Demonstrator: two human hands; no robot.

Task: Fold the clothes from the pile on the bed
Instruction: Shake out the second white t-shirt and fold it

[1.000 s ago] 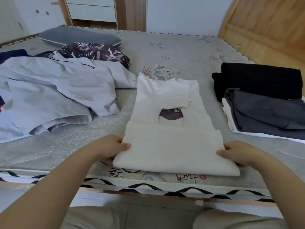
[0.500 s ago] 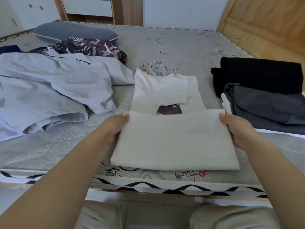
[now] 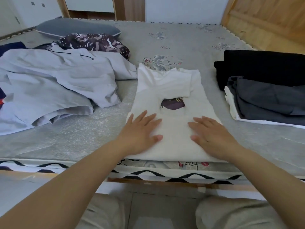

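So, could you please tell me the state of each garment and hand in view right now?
white T-shirt: partly folded, bottom flap up
left hand: flat, pressing the fold
right hand: flat, pressing the fold
pale grey shirt: unfolded, crumpled
patterned garment: crumpled
black garment: folded
dark grey garment: folded, stacked

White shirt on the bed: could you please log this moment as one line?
white shirt: bottom folded up | left hand, right hand: flat, pressing fold
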